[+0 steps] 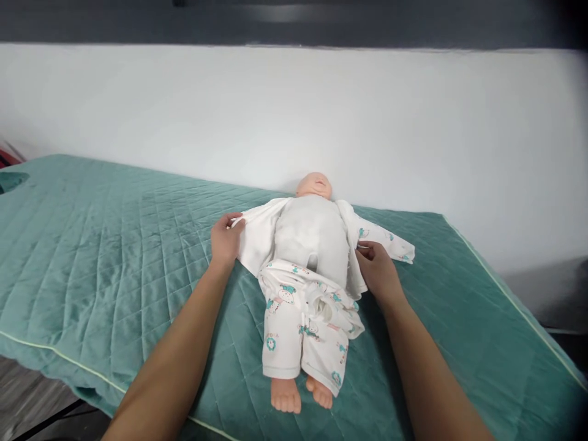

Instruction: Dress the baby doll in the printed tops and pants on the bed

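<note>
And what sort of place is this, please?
Perhaps a baby-care practice room, though I cannot be sure: a doll in printed trousers lies on a green quilted cover by a white wall.

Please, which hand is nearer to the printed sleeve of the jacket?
Right. The right hand is by the near edge of the printed sleeve; the left hand is across the doll, pinching the opposite side of the jacket.

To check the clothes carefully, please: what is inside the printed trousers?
The doll wears the trousers: its two feet stick out below. The legs inside are covered and cannot be seen.
</note>
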A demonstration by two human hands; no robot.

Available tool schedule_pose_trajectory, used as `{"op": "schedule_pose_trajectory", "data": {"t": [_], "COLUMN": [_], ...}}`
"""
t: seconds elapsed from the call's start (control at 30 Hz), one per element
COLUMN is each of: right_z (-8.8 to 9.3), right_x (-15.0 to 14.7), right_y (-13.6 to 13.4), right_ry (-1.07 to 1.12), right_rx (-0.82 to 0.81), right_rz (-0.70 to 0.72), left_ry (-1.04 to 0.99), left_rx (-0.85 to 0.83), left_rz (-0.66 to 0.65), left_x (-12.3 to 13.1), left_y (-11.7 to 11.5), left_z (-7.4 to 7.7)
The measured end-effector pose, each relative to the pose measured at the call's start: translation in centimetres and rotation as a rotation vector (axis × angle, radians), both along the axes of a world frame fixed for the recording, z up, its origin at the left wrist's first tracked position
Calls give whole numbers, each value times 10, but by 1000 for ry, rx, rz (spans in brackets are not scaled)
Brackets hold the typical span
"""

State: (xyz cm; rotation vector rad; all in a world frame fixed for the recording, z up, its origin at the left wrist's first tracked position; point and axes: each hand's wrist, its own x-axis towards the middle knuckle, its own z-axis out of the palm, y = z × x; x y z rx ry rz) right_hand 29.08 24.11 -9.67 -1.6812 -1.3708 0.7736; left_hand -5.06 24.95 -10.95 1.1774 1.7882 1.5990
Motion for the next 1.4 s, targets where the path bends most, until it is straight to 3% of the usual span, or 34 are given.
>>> {"op": "schedule_pose_trajectory", "data": {"t": [0.23, 0.4, 0.47, 0.53, 0.6, 0.67, 0.83, 0.93, 1.07, 1.2, 1.27, 1.4], "right_z": [2, 6, 7, 7, 6, 6, 4, 2, 4, 5, 4, 1], "right_x": [-4, -9, -11, -12, -13, -13, -12, -4, 20, 50, 61, 63], "right_y": [-2, -7, -9, -10, -11, -11, -12, -13, -14, -19, -22, -27], "right_ry": [109, 112, 149, 186, 207, 238, 354, 321, 262, 5, -145, -413], "right_rx": [24, 43, 54, 74, 96, 114, 147, 170, 154, 96, 70, 206], "right_rz": [22, -43, -45, -46, -73, -115, -166, -208, -233, -263, -292, -321], "left_ry": [380, 655, 682, 657, 633, 646, 791, 837, 628, 65, -123, -210], "left_rx": [-119, 5, 83, 128, 109, 30, -231, -269, -174, -85, -74, -88], "left_rz": [114, 200, 95, -94, -276, -373, -392, -371, -425, -502, -533, -666], "left_x": [-4, 10, 18, 27, 34, 40, 43, 42, 40, 42, 45, 46], "left_y": [-10, -15, -18, -21, -24, -26, -28, -31, -38, -46, -49, -53], "left_z": [-4, -3, 0, 3, 6, 8, 15, 16, 13, 14, 16, 20]}}
